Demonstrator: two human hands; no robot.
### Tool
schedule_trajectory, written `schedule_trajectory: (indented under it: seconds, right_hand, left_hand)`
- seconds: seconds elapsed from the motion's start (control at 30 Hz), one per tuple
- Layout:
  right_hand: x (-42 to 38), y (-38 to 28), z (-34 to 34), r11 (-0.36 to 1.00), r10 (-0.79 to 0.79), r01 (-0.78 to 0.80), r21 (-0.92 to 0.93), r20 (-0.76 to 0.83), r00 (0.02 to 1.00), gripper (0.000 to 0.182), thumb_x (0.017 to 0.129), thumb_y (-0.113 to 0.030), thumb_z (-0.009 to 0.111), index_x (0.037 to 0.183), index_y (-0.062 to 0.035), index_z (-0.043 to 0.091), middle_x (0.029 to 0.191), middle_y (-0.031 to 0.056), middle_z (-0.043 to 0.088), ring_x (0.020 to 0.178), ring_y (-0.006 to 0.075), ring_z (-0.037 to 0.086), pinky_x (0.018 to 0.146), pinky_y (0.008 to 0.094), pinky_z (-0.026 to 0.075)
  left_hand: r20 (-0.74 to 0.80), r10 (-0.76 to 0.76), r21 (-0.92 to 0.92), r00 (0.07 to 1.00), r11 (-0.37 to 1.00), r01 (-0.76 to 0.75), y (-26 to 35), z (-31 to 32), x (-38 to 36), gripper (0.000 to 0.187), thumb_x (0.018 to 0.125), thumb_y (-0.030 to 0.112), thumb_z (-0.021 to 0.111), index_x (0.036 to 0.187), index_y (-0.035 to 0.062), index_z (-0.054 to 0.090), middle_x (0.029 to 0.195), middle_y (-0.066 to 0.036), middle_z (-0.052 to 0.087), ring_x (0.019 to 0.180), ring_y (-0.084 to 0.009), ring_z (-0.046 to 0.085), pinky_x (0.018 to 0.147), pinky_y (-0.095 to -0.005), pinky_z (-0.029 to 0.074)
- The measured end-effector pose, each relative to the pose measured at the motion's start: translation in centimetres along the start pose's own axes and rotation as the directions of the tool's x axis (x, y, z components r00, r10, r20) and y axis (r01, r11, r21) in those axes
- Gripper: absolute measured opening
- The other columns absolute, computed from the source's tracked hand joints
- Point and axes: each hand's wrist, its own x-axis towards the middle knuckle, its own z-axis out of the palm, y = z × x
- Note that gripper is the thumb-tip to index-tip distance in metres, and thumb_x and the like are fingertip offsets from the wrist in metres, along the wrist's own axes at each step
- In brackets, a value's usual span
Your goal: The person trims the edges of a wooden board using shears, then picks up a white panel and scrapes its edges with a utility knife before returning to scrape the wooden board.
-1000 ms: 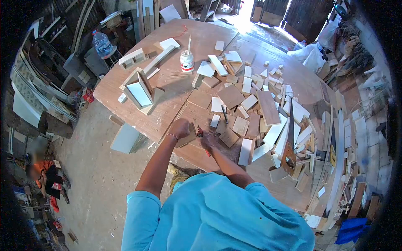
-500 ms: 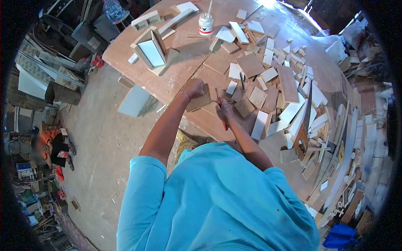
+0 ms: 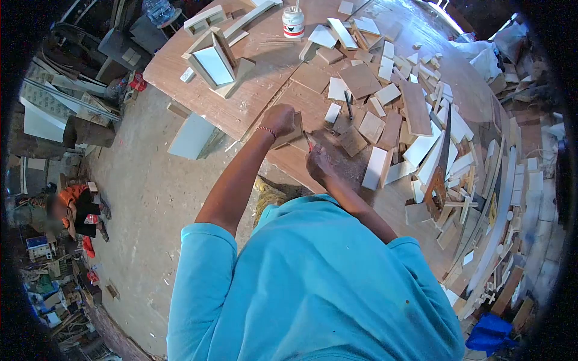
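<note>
My left hand (image 3: 278, 118) is closed at the edge of a small flat wooden board (image 3: 294, 131), which lies near the table's front edge. Its fingers are curled, and part of the board is hidden under them. Just to the right, my right hand (image 3: 319, 163) is wrapped round a red-handled tool (image 3: 310, 144) whose thin end points at the board. Most of that tool is covered by the fingers, and I cannot tell its exact kind. A black pen-like stick (image 3: 348, 104) and a small white-faced block (image 3: 332, 113) lie beyond the right hand.
Wood offcuts (image 3: 415, 108) cover the table's right side, with a handsaw (image 3: 436, 192) among them. A wooden frame with a white panel (image 3: 214, 66) stands at the far left, near a white jar (image 3: 294, 23). A person in orange (image 3: 72, 201) sits low on the left.
My right hand has turned and shifted slightly left, so less of the red handle shows. My left hand stays on the board. The whole view has tilted a little.
</note>
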Motion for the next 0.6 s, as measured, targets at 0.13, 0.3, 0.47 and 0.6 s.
schedule_trajectory:
  seconds: [0.13, 0.3, 0.47, 0.6]
  right_hand:
    - [-0.7, -2.4, -5.8, 0.885, 0.287, -0.340, 0.317, 0.204, 0.936, 0.031, 0.081, -0.020, 0.035, 0.104, 0.0010, 0.037, 0.093, 0.0269, 0.050, 0.085, 0.0391, 0.051, 0.070, 0.0463, 0.042]
    - [1.3, -1.6, -2.7, 0.947, 0.262, -0.282, 0.153, 0.135, 0.955, 0.027, 0.084, -0.023, 0.030, 0.097, -0.0014, 0.041, 0.099, 0.0229, 0.050, 0.093, 0.0375, 0.048, 0.076, 0.0445, 0.039]
    - [0.2, -8.3, -19.2, 0.613, 0.506, -0.723, 0.318, 0.545, 0.668, 0.026, 0.080, -0.017, 0.035, 0.098, -0.0047, 0.049, 0.098, 0.0209, 0.052, 0.088, 0.0342, 0.052, 0.075, 0.0405, 0.041]
    - [2.1, -3.1, -8.2, 0.715, 0.468, -0.593, 0.370, 0.376, 0.799, 0.028, 0.081, -0.020, 0.033, 0.096, -0.0030, 0.050, 0.098, 0.0192, 0.053, 0.089, 0.0328, 0.052, 0.075, 0.0416, 0.041]
  left_hand:
    - [-0.036, 0.047, -0.002, 0.998, 0.999, -0.047, -0.1, 0.4, 0.1, 0.011, 0.055, 0.007, 0.055, 0.062, 0.0004, 0.059, 0.070, -0.021, 0.056, 0.068, -0.0337, 0.056, 0.060, -0.0380, 0.046]
    - [0.031, 0.046, -0.007, 0.998, 0.999, -0.045, -0.2, 0.1, 0.1, 0.012, 0.054, 0.008, 0.056, 0.063, 0.0002, 0.059, 0.071, -0.021, 0.056, 0.067, -0.0332, 0.057, 0.060, -0.0376, 0.046]
    - [0.037, 0.048, 0.004, 0.998, 0.999, -0.048, 0.1, -0.5, 0.0, 0.011, 0.056, 0.009, 0.057, 0.062, 0.0004, 0.060, 0.070, -0.022, 0.056, 0.067, -0.0333, 0.057, 0.060, -0.0377, 0.046]
    - [0.044, 0.026, -0.028, 0.999, 0.999, -0.025, -0.2, 0.2, 0.1, 0.011, 0.057, 0.010, 0.057, 0.062, 0.0004, 0.059, 0.070, -0.022, 0.056, 0.067, -0.0334, 0.057, 0.061, -0.0376, 0.046]
